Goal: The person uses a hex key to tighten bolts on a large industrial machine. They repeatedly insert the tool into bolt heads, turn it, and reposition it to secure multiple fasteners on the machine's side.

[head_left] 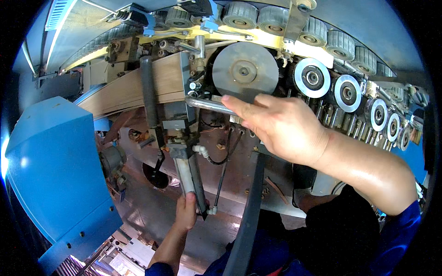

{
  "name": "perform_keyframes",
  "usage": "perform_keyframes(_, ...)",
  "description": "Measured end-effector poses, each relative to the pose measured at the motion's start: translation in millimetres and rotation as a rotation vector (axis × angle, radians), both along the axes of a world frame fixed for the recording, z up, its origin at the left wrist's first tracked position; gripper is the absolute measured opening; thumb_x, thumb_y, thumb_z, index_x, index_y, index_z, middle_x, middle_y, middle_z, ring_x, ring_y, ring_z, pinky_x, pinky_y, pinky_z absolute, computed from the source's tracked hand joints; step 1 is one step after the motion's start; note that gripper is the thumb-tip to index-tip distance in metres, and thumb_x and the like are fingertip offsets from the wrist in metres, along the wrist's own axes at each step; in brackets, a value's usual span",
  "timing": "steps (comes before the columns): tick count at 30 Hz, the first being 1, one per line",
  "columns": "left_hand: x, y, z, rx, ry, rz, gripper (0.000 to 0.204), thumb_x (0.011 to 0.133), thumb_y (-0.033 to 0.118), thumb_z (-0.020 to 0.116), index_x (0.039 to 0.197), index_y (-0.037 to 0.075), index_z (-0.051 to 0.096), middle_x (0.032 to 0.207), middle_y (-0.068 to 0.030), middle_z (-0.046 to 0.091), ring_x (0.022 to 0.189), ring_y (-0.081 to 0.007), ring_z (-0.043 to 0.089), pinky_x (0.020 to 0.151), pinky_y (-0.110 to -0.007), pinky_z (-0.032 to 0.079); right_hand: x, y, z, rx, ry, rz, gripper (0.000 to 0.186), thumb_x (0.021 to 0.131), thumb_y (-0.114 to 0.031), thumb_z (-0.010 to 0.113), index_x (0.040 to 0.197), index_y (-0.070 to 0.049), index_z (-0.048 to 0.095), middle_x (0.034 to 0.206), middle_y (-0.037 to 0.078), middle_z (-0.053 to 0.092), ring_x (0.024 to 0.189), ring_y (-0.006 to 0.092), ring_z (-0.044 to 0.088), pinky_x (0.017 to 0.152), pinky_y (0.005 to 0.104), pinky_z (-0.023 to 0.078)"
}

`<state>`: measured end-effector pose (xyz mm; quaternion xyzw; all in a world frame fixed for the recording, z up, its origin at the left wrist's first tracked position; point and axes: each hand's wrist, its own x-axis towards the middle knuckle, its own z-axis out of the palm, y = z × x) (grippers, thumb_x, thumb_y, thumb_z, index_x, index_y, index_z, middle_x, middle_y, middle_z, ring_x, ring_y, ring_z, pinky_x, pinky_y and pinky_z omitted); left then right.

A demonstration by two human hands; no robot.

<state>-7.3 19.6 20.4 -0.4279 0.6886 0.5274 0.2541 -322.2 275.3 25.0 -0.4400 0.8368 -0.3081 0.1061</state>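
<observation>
My right hand (287, 129) is closed around an L-shaped hex key (209, 105), its index finger stretched along the shaft. The key's bent end is up at the bolts and fittings (193, 86) left of a large grey disc (245, 69); whether it sits in a bolt head I cannot tell. Lower left, my left hand (186, 212) wraps round the lower end of a pale grey pneumatic cylinder (185, 172), thumb on its front. A white elbow fitting (200, 149) with a black hose joins the cylinder's side.
Silver-rimmed rollers (312, 77) run off to the right, below a row of black ribbed wheels (240, 15). A blue cover (55, 170) stands at the left. Brown layered board (168, 78) and a black-handled lever (148, 92) are beside the cylinder. A dark bar (251, 207) rises before me.
</observation>
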Motion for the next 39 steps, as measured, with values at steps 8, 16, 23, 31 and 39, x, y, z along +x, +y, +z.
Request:
perform_keyframes(8, -1, 3, 0, 0.040, 0.021, 0.028, 0.073, 0.103, 0.071, 0.042, 0.109, 0.000, 0.061, 0.089, -0.0115, 0.072, 0.080, -0.0198, 0.071, 0.071, -0.033, 0.057, -6, 1, 0, -0.026, 0.049, 0.025, 0.052, 0.088, -0.012, 0.065, 0.140, -0.014, 0.063, 0.084, 0.008, 0.065, 0.067, 0.0255, 0.071, 0.059, 0.0395, 0.060)
perform_keyframes(16, 7, -1, -4, 0.060, 0.014, 0.044, 0.077, 0.102, 0.073, 0.041, 0.104, -0.001, 0.064, 0.086, -0.0113, 0.073, 0.078, -0.0203, 0.072, 0.069, -0.033, 0.057, -16, 3, -6, -0.143, -0.106, 0.005, 0.045, 0.094, -0.014, 0.065, 0.139, -0.015, 0.064, 0.087, 0.012, 0.068, 0.077, 0.0312, 0.072, 0.069, 0.0433, 0.061)
perform_keyframes(23, -4, 6, -2, 0.006, 0.040, 0.030, 0.079, 0.103, 0.073, 0.039, 0.098, -0.002, 0.065, 0.083, -0.0124, 0.073, 0.075, -0.0220, 0.073, 0.068, -0.035, 0.058, 30, -8, -25, -0.419, -0.332, -0.202, 0.047, 0.093, -0.010, 0.068, 0.140, -0.012, 0.063, 0.086, 0.014, 0.069, 0.077, 0.0310, 0.072, 0.068, 0.0421, 0.060)
perform_keyframes(31, -2, 2, -1, 0.046, 0.054, 0.009, 0.075, 0.105, 0.069, 0.039, 0.101, -0.002, 0.064, 0.082, -0.0122, 0.072, 0.075, -0.0203, 0.072, 0.068, -0.034, 0.058, -45, 0, 12, 0.063, 0.359, 0.155, 0.061, 0.086, -0.005, 0.064, 0.145, -0.016, 0.060, 0.080, 0.005, 0.059, 0.061, 0.0172, 0.065, 0.049, 0.0343, 0.056)
perform_keyframes(39, -10, 8, 6, 0.035, 0.048, 0.036, 0.069, 0.107, 0.063, 0.039, 0.101, -0.001, 0.065, 0.082, -0.0119, 0.072, 0.074, -0.0194, 0.071, 0.066, -0.033, 0.056, 36, -26, 13, 0.098, -0.164, -0.134, 0.055, 0.097, -0.012, 0.062, 0.150, -0.005, 0.049, 0.082, 0.013, 0.067, 0.063, 0.0270, 0.071, 0.051, 0.0380, 0.059)
